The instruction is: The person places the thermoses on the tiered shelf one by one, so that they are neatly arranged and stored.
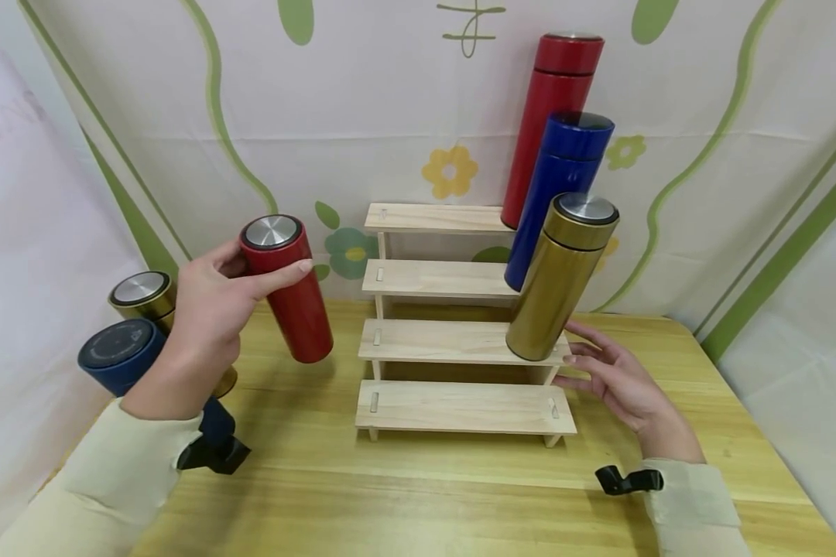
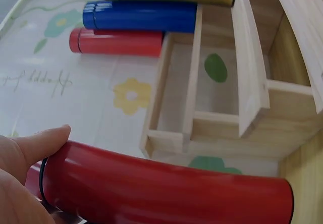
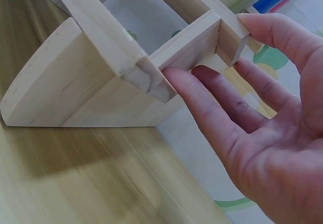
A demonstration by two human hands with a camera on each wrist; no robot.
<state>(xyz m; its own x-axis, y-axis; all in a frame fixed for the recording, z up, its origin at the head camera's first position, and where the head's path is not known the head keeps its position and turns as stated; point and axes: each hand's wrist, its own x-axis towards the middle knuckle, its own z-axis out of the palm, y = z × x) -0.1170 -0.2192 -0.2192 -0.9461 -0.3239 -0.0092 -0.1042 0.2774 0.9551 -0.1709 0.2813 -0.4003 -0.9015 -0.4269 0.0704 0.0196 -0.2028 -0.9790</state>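
Observation:
My left hand [image 1: 212, 305] grips a red thermos bottle [image 1: 299, 309] near its silver-topped lid. The bottle hangs tilted, left of a stepped wooden display rack [image 1: 439, 340] with several narrow boards. My right hand [image 1: 616, 379] is at the rack's right end, its fingertips touching the board ends; in the right wrist view its fingers [image 3: 217, 118] are mostly extended. At the right ends of the upper boards stand another red bottle [image 1: 560, 100], a blue bottle [image 1: 564, 186] and, lowest, a gold bottle [image 1: 564, 286]. The rack's lowest board holds nothing.
Behind my left forearm stand a gold bottle [image 1: 142, 294] and a dark blue bottle [image 1: 121, 356], both partly hidden. The wooden table [image 1: 404, 495] ends at a patterned cloth [image 1: 362, 93] behind the rack. More cloth hangs on both sides.

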